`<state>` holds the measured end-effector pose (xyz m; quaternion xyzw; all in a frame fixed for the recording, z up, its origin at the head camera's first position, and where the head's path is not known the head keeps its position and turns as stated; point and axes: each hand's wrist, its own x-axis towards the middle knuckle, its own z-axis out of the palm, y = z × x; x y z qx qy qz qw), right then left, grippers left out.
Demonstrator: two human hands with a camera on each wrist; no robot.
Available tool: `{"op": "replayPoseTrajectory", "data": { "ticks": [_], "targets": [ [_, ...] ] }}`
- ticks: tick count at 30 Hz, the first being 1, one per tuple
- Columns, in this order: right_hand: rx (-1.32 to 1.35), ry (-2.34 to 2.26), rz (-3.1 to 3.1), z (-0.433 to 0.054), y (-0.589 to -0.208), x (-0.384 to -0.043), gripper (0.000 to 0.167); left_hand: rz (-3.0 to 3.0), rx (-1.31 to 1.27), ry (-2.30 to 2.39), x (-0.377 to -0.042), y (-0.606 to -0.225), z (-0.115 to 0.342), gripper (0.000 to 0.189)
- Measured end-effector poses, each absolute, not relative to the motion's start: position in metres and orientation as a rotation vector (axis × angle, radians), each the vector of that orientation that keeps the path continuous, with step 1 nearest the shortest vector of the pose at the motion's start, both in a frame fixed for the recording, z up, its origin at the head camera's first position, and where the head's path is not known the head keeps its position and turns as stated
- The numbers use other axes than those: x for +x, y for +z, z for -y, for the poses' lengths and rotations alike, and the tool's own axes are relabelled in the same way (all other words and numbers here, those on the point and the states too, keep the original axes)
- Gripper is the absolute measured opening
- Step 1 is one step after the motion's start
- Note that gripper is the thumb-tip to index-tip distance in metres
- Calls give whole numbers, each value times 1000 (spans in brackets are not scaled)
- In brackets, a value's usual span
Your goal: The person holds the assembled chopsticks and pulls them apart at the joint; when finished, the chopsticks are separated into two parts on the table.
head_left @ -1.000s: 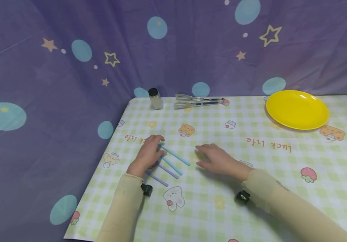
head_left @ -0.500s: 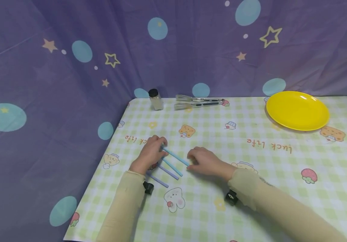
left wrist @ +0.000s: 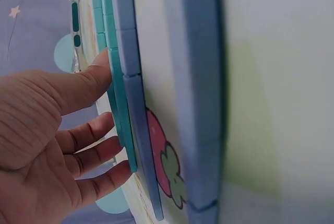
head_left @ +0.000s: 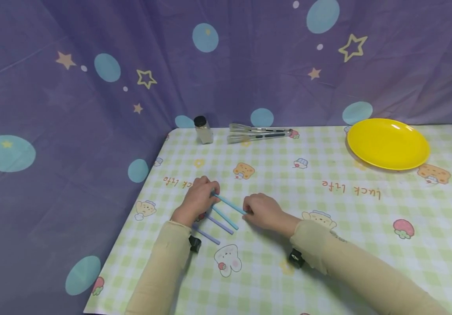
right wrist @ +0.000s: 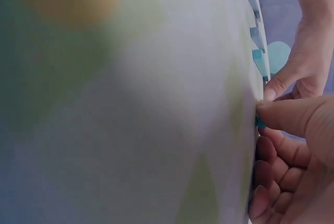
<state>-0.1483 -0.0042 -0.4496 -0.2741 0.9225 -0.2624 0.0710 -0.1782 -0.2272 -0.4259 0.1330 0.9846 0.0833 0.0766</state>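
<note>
Blue stick [head_left: 230,204] gripped at both ends, low over cloth [head_left: 273,168]; whether touching it, cannot tell. Left hand [head_left: 196,201]: thumb and curled fingers at left end. Right hand [head_left: 264,211]: thumb and forefinger pinching right end, other fingers curled. Forearms slant inward. Likely early stage: one stick in hand; second blue stick [head_left: 226,217] and two purple sticks [head_left: 220,225] lie beside it, seemingly left to handle. Farther back: jar [head_left: 204,131], tongs [head_left: 265,136]. Well right: plate [head_left: 387,144], untouched.
</note>
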Motion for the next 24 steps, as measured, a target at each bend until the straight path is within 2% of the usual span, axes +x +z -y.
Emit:
{"op": "replayPoseTrajectory", "data": {
  "ticks": [11, 24],
  "targets": [
    [-625, -927, -2759, 0, -446, -149, 11, -2962, 471, 213, -182, -428, 228, 16],
    [-601, -1060, -2718, -38, -443, -150, 10, -3047, 607, 473, -170, -421, 211, 18]
  ]
}}
